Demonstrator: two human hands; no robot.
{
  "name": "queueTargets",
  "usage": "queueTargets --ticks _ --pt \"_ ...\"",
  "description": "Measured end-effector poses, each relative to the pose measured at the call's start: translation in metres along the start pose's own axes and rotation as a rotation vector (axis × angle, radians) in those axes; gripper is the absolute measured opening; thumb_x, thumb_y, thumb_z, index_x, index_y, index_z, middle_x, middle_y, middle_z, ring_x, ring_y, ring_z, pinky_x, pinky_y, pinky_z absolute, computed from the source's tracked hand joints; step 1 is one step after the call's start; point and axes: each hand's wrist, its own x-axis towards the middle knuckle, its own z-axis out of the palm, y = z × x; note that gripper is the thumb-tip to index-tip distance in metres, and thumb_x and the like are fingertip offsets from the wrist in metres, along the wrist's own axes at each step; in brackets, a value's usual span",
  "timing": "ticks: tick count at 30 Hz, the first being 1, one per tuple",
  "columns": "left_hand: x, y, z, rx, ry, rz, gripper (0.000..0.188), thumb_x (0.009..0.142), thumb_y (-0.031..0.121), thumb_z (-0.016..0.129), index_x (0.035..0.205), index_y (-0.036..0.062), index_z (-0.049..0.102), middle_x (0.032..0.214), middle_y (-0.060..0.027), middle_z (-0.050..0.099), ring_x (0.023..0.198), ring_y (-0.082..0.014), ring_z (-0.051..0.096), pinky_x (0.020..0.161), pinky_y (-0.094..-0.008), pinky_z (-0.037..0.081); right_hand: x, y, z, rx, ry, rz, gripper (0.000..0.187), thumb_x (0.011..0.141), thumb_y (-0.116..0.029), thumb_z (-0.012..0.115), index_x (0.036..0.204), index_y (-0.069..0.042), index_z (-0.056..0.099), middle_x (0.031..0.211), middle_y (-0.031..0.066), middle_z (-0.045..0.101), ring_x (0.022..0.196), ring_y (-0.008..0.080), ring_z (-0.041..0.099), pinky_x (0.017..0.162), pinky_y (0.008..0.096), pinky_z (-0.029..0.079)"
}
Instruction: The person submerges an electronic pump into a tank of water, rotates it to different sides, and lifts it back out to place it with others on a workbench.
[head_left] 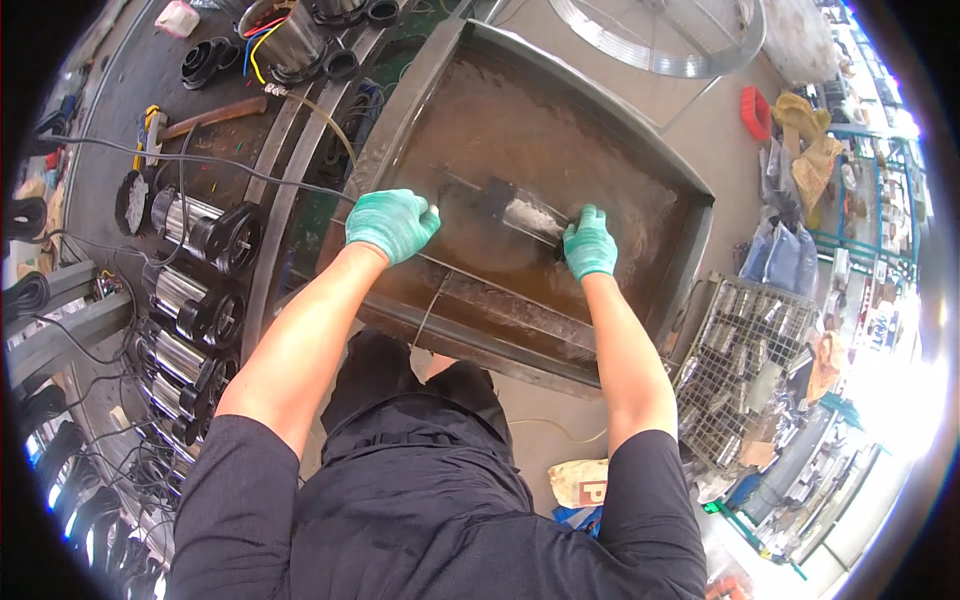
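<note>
Okay, both hands wear green knit gloves and reach into a big metal tank (690,190) full of murky brown water. Left hand (392,222) sits at the near-left part of the tank, fingers curled together into a loose fist; whether it grips anything is hard to tell, though a thin dark rod (462,184) runs from just beside it toward the middle. Right hand (588,245) is closed on the near end of a cylindrical pump motor (525,215), fingers wrapped and pressed together around the end. The motor lies half-sunk in the water, mid-tank, between the two hands, its silver body showing, dark end toward the left hand. A thin wire (430,308) hangs over the tank's near rim. Left of the tank, a row of similar silver motors with black end caps (200,290) lies on rails, with black cables around. A wire mesh basket (745,360) stands near the tank's right corner, a red bin (756,112) beyond.
</note>
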Motion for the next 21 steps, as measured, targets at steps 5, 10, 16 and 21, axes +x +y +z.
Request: queueTargets --ticks 5,10,16,21 --pt "0.002 -0.001 0.002 0.073 -0.041 -0.026 0.040 0.096 0.040 0.051 0.083 0.0093 0.074 0.087 -0.0158 0.071 0.085 -0.0352 0.069 0.078 -0.0482 0.055 -0.037 0.020 -0.015 0.130 0.148 -0.104 0.034 0.092 -0.023 0.060 0.122 -0.009 0.053 0.123 0.0190 0.059 0.092 0.0436 0.067 0.078 0.0515 0.055" --pt "0.003 0.001 0.003 0.107 -0.060 -0.052 0.039 0.097 0.040 0.052 0.085 0.0095 0.073 0.089 -0.0155 0.071 0.087 -0.0367 0.068 0.079 -0.0483 0.054 -0.097 0.097 -0.033 0.259 0.292 -0.101 0.026 0.092 -0.018 0.062 0.115 -0.007 0.061 0.106 0.0182 0.067 0.089 0.0408 0.068 0.078 0.0475 0.056" --pt "0.006 0.005 0.007 0.141 -0.007 -0.059 0.039 0.098 0.040 0.053 0.083 0.0098 0.072 0.091 -0.0146 0.071 0.089 -0.0373 0.068 0.081 -0.0482 0.054 -0.125 0.192 -0.016 0.368 0.334 0.026 0.021 0.096 -0.021 0.064 0.109 -0.005 0.064 0.097 0.0199 0.069 0.085 0.0384 0.068 0.078 0.0439 0.053" --pt "0.004 0.002 0.007 0.208 -0.011 -0.111 0.042 0.098 0.043 0.051 0.084 0.0097 0.073 0.090 -0.0157 0.071 0.087 -0.0381 0.068 0.080 -0.0486 0.054 -0.120 0.169 -0.020 0.411 0.297 0.301 0.028 0.099 -0.034 0.061 0.106 -0.007 0.066 0.090 0.0190 0.071 0.083 0.0387 0.068 0.076 0.0455 0.053"
